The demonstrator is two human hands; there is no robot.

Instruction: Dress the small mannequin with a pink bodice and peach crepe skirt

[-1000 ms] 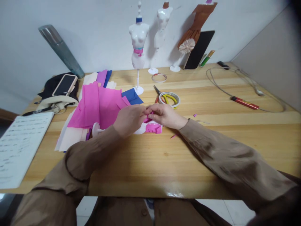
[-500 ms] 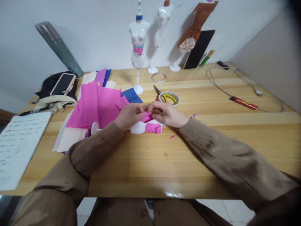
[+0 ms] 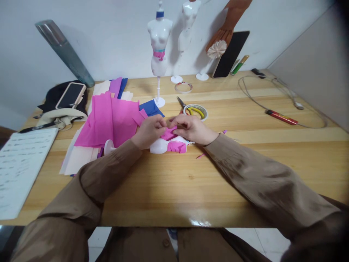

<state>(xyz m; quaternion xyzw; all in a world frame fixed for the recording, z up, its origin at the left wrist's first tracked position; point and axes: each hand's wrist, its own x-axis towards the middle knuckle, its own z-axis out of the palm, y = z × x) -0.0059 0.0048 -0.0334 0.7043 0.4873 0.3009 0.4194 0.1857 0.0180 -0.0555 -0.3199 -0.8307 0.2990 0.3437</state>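
My left hand (image 3: 149, 131) and my right hand (image 3: 194, 128) pinch a small piece of pink crepe paper (image 3: 168, 134) between them, fingertips close together. Just below it, a small white mannequin (image 3: 159, 146) lies on its side on the table, its upper part wrapped in pink. Its round base (image 3: 108, 146) shows by my left wrist. Left of my left hand spreads a large sheet of pink crepe paper (image 3: 124, 120) over a stack of coloured sheets. Behind my right hand, yellow-handled scissors (image 3: 196, 110) lie across a roll of tape (image 3: 205, 113).
Upright mannequins (image 3: 159, 40) stand at the back, one in a brown dress (image 3: 229, 22). A dark tablet (image 3: 231, 54) leans on the wall. A phone (image 3: 70, 96) and a written sheet (image 3: 24, 163) lie left. A red lighter-like stick (image 3: 281, 117) and cable are right.
The pink piece between my hands is spread wider and shows more of its face. My hands stay close to where they were; the whole view has shifted slightly.
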